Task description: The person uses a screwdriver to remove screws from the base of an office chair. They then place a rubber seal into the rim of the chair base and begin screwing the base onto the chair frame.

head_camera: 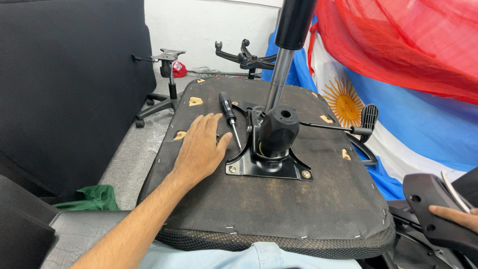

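Screwdriver (229, 115) w/ black handle lies on the upturned seat base (279, 209), long axis running approx 11-to-5 o'clock: handle toward 11, thin shaft and tip toward 5, ending by the black mounting plate (269, 169). Left hand (201, 147) rests flat on the seat underside, palm down, fingers spread, gripping nothing. Screwdriver sits just beside it at approx 2 o'clock from the palm; index fingertip is near the handle, thumb tip close to the shaft. Can't tell if skin actually touches the tool.

Right hand (455, 215) is at far 4 o'clock in the frame, well apart from the screwdriver, fingers curled round a black plastic armrest part (433, 206); only part of the hand shows, so how tight the hold is can't be told. Left hand is clearly the nearer one to the tool.

Mechanism housing (278, 130) w/ gas cylinder (286, 50) rises from plate centre, tilting toward 12–1. Lever rod (333, 127) sticks out toward 3. Second chair base (167, 82) stands on the floor at 10–11 o'clock; striped flag cloth (398, 104) hangs at 2–3.
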